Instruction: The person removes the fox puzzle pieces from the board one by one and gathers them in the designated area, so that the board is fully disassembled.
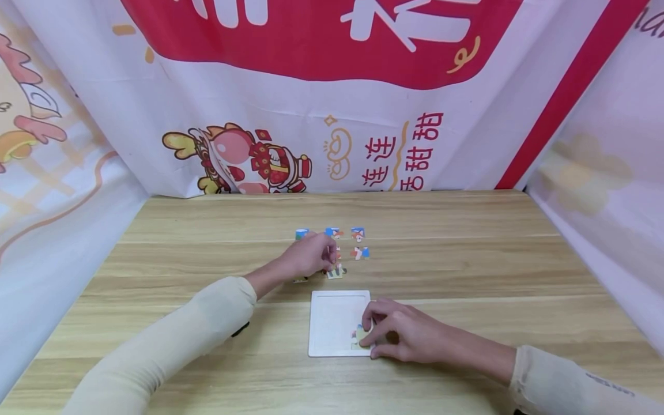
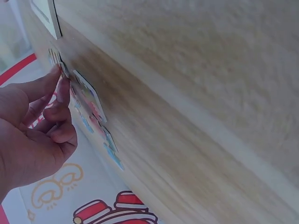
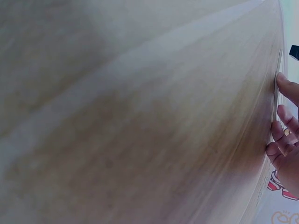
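My left hand (image 1: 311, 255) reaches over a group of jigsaw puzzle pieces on the wooden table. In the left wrist view, its thumb and a finger pinch one puzzle piece (image 2: 55, 57) at the edge of the group. Below the group in the head view lies a white square puzzle tray (image 1: 334, 323). A pale puzzle piece (image 1: 358, 341) with a bit of colour sits in its lower right corner. My right hand (image 1: 407, 334) rests at that corner, one fingertip touching this piece and the thumb at the tray's edge. The right wrist view shows those fingers spread along the edge.
Other pieces, among them a blue-and-orange one (image 1: 358, 233) and a white-and-blue one (image 1: 360, 253), lie in loose rows beyond the tray. The wooden table (image 1: 467, 242) meets a printed white-and-red cloth (image 1: 321, 104) at the back, and cloth hangs at both sides.
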Motion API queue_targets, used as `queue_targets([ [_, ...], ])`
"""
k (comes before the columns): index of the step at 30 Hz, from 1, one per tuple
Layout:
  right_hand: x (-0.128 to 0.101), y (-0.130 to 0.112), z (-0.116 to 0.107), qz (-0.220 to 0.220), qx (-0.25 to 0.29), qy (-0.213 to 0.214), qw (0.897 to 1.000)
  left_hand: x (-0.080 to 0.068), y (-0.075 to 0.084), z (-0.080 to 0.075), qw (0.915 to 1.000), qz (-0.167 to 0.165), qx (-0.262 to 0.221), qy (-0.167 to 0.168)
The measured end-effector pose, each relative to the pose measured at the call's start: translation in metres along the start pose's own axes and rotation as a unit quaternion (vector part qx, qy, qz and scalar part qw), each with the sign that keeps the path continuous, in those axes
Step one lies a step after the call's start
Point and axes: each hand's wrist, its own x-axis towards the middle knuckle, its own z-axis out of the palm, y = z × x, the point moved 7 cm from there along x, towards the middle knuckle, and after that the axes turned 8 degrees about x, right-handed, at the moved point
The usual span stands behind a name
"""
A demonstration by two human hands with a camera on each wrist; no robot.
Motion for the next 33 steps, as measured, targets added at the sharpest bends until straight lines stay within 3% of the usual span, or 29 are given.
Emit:
queue_targets([
  [5,0.001,0.000,-0.001,0.002,0.001,-0.002,1.000,-0.001,0.002,-0.003,0.9990,0.011,0.038,0.019],
  [9,0.002,0.000,-0.001,0.010,0.002,-0.007,1.000,-0.006,0.004,-0.007,0.9983,0.027,0.040,0.033],
  [14,0.003,-0.002,-0.002,0.009,-0.012,-0.020,1.000,-0.026,0.016,-0.009,0.9951,0.084,0.034,0.041],
  [17,0.005,-0.004,-0.002,0.006,-0.024,-0.031,0.999,-0.041,0.023,-0.005,0.9938,0.106,0.024,0.024],
  [21,0.008,-0.004,-0.002,0.007,-0.030,-0.039,0.999,-0.055,0.022,0.004,0.9956,0.091,-0.006,-0.020],
  [24,0.009,-0.004,-0.002,0.016,-0.029,-0.040,0.999,-0.063,0.021,0.009,0.9959,0.078,-0.018,-0.042],
  [33,0.010,-0.005,0.000,0.011,-0.051,-0.038,0.998,-0.079,0.024,0.018,0.9923,0.090,-0.027,-0.081],
])
